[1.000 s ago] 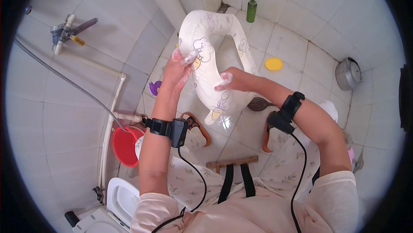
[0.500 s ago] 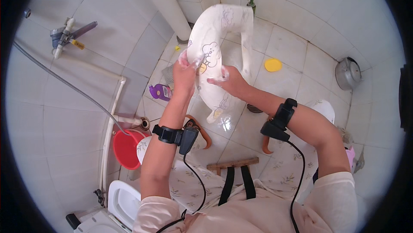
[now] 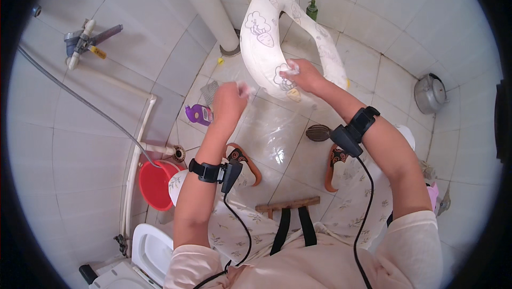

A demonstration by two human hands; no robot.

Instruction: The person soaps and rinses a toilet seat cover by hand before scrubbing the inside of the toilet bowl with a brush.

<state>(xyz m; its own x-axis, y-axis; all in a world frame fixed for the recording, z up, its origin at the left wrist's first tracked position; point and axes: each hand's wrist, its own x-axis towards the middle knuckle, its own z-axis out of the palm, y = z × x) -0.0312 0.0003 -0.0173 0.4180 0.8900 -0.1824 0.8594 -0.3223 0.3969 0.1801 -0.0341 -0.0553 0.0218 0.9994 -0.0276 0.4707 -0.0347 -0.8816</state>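
A white curved padded piece (image 3: 261,27), printed with cartoon animals and carrots, hangs over the tiled floor in a loop shape. Its far end points up toward the wall pipe. My right hand (image 3: 305,74), suds on its fingers, is shut on its near part, beside a printed animal. To the left, apart from the padded piece, my left hand (image 3: 230,99) is closed with white foam at the fingertips. What may be inside those curled fingers is hidden. Both forearms wear black strapped devices with cables.
A purple bottle (image 3: 198,114) and a grey mesh cloth (image 3: 209,92) lie left of my hands. A dark oval brush (image 3: 318,132) rests on the floor. Around stand a green pump bottle (image 3: 312,10), a metal kettle (image 3: 430,94), a red bucket (image 3: 152,190), a toilet (image 3: 152,251) and a wooden stool (image 3: 288,204).
The padded piece has swung up and to the right, turned in my right hand. My left hand has let go of it and moved slightly down. The brush is now uncovered.
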